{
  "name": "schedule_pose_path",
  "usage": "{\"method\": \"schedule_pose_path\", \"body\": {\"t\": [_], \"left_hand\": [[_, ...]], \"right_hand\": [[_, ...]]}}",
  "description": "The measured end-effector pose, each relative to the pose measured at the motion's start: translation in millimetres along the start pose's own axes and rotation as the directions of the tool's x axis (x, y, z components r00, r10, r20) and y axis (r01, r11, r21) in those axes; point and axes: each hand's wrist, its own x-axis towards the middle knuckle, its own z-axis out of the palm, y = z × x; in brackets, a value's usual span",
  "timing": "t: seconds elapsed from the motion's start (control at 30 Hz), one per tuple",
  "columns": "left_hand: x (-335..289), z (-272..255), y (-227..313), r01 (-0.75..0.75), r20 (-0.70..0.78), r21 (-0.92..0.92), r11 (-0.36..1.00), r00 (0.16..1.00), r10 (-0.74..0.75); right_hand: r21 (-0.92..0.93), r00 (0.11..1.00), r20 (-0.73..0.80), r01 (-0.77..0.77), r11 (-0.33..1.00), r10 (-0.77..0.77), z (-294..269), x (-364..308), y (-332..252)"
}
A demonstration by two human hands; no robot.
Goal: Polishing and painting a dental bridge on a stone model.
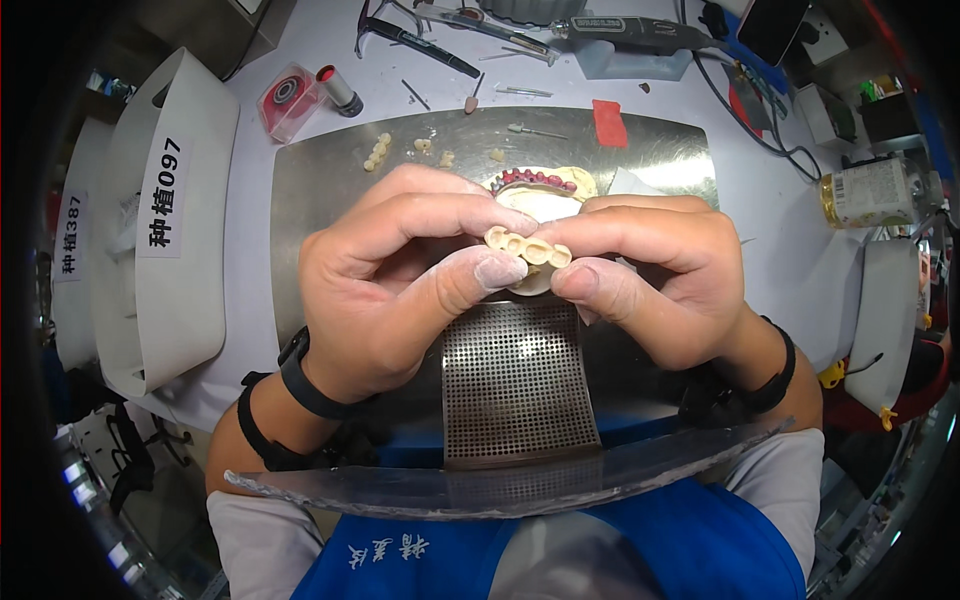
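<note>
Item one, in your grip: a cream dental bridge [537, 251], a short row of joined units with hollow cups facing up, pinched at both ends. Your left hand [395, 265] closes thumb and forefinger on its left end; your right hand [665, 265] does likewise on the right (pale dust on both thumbs). Position: above the metal board [310, 210], near its middle. Just beyond your fingers: a pale dental model [547, 204] with dark red teeth, partly hidden by your hands. Toward you: a perforated metal plate [520, 385]. Farther out on the board: a row of cream crowns [377, 152] at left, a red square [609, 123] at right. Past the board's far edge: a dark rotary handpiece [640, 35]. Outermost: a white bin [190, 250], left; a clear jar [870, 192], right.
</note>
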Motion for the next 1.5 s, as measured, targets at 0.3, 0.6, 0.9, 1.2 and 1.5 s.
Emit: {"method": "schedule_pose_path", "body": {"t": [0.3,0.6,0.9,1.2,1.5], "left_hand": [[-1,-1,1,-0.005,-0.014,0.033,0.999,1.0,0.005],[0,-1,1,-0.019,-0.003,0.06,0.998,1.0,0.019],[-1,-2,1,-0.026,0.011,0.058,0.998,1.0,0.026],[1,-2,2,-0.039,0.017,0.065,0.997,0.999,0.038],[-3,4,-7,-0.109,-0.045,-0.134,0.985,0.994,0.104]], "right_hand": [[-0.053,1.0,0.009,0.03,0.998,-0.03,0,1,2],[-0.05,1.0,0.017,0.011,0.999,-0.01,0,2,3],[-0.098,0.998,0.003,0.055,0.994,-0.055,0,2,6],[-0.062,1.0,0.008,0.016,0.998,-0.015,-1,1,4],[0.105,0.845,-0.443,-0.283,0.953,0.3,-59,22,35]]}}
